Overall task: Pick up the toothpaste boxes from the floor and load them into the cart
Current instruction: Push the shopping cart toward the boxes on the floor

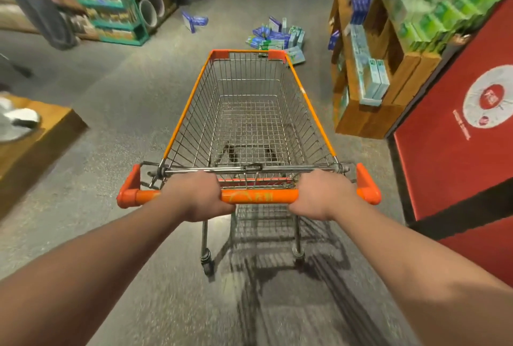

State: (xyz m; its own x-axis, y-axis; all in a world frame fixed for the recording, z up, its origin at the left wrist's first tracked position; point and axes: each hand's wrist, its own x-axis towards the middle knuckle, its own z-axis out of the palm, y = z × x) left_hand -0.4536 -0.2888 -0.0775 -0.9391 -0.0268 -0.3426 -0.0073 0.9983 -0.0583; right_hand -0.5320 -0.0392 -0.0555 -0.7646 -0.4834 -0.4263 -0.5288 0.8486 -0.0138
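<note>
- Ahead, toothpaste boxes (277,37) lie heaped on the floor (138,90) just beyond the far end of the empty cart (249,112); two more boxes (194,21) sit apart to the left.
- Best rolled straight and stopped short of the heap, clear of the shelf (372,90).
- Left hand (200,195) and right hand (319,195) each wrap closed around the orange handle (259,197).

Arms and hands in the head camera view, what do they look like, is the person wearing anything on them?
Both arms are bare along all that shows, from the lower frame edge to the wrists: no sleeves in view. The left hand and right hand have no gloves. No watch, bracelet or ring shows on the visible sides, and no markings can be made out. The picture is slightly blurred, so fine detail is uncertain.
</note>
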